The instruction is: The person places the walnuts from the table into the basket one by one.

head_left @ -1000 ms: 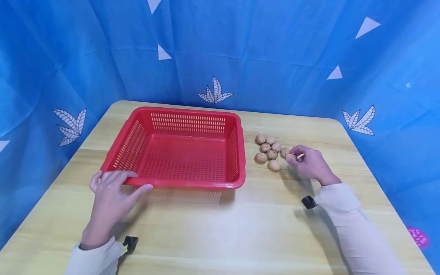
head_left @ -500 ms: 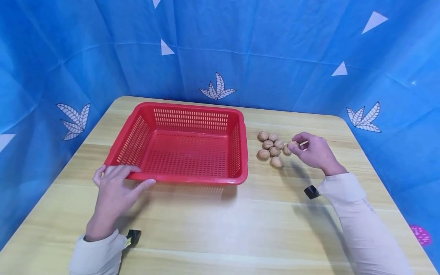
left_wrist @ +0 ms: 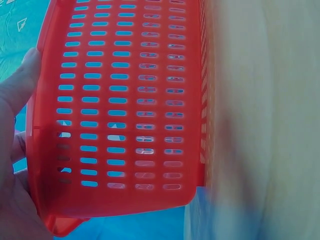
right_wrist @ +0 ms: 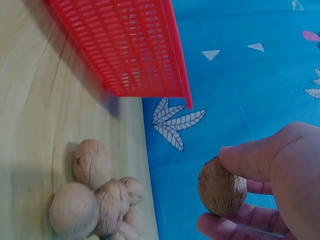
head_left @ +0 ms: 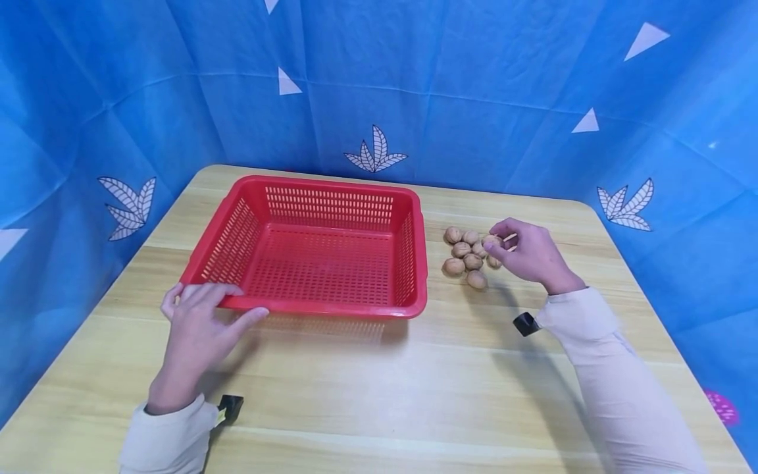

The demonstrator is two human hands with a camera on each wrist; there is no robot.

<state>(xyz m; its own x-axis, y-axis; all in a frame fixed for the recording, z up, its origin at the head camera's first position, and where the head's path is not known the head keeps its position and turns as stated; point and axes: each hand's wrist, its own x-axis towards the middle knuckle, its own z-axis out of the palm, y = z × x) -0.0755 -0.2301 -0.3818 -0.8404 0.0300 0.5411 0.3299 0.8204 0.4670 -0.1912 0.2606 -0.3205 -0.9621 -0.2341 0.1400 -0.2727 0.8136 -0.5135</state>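
Between the thumb and fingers of my right hand (head_left: 531,255) is a walnut (right_wrist: 222,189), lifted off the tabletop in the right wrist view. Below and beside it lies a cluster of several walnuts (head_left: 454,266) on the table, to the right of the basket. My left hand (head_left: 195,332) grips the near left corner of a red plastic basket (head_left: 331,308). Its thumb lies outside the rim and its other fingers reach over it. The basket's slotted wall (left_wrist: 120,100) fills much of the left wrist view. In the head view no walnuts show inside the basket.
A light wood table (head_left: 355,395) carries everything. Blue patterned cloth (head_left: 503,85) hangs behind and along both sides. A small black device (head_left: 526,324) sits at the right cuff, another black device (head_left: 229,409) at the left cuff.
My right hand has picked up a walnut from the right of the cluster, raised it and moved it slightly left. The left hand keeps its grip on the basket. The head view has shifted slightly.
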